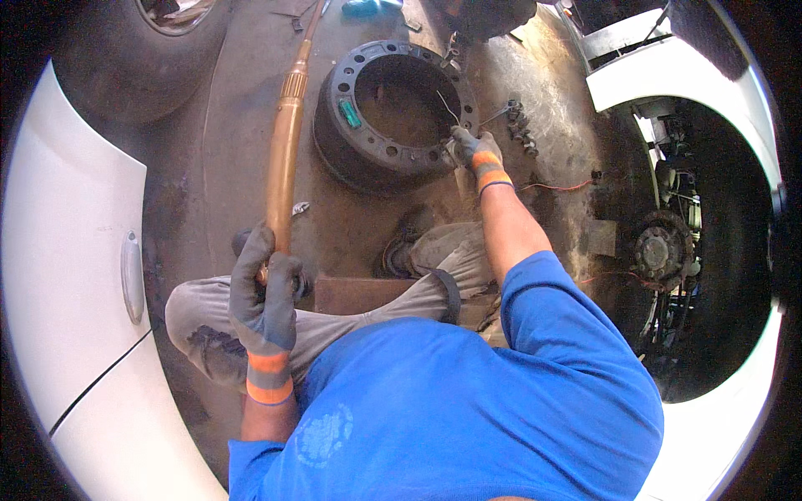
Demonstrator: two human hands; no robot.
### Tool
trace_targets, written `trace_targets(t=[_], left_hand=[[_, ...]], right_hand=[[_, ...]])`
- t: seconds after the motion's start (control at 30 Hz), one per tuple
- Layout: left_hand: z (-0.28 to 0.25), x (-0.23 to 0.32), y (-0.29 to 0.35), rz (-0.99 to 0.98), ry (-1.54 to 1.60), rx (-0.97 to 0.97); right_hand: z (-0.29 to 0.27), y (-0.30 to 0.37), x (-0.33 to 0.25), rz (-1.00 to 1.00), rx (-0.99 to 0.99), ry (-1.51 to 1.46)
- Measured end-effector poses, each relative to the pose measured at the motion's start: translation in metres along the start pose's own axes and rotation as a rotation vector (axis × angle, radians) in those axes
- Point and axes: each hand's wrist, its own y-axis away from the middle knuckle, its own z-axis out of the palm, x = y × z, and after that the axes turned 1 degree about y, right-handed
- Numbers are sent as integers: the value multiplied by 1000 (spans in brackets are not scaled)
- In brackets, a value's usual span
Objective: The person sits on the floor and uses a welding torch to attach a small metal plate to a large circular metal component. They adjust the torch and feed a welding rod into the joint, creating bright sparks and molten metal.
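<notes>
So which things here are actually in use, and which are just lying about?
In use:
- left hand gripping the long brown shaft
- right hand on the brake drum rim

Lying about:
- loose nuts
- tyre
- blue tool

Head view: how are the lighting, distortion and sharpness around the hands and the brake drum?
Head view: strong fisheye bend and dark vignette at the rim; white vehicle panel bright, nearly washed out; brake drum interior shadowed; left hand on the long metal shaft reasonably sharp; right hand at the drum's rim slightly soft.
</notes>
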Motion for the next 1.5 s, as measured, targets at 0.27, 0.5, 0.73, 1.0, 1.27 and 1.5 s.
trace_targets(t=[0.27,0.5,0.73,1.0,1.27,1.5], left_hand=[[0,-1,-12,54,-29,-30],[4,-1,-13,54,-13,-43],[7,1,-13,39,-28,-62],[9,-9,-16,216,-104,-93],[14,-5,-12,42,-25,-91],[12,-8,-12,73,-56,-116]], right_hand=[[63,-7,8,123,130,-70],[46,30,1,20,47,-320],[67,24,27,83,259,-429],[104,24,33,360,216,-921],[116,8,55,337,-61,-1202],[110,31,63,328,-185,-1172]])
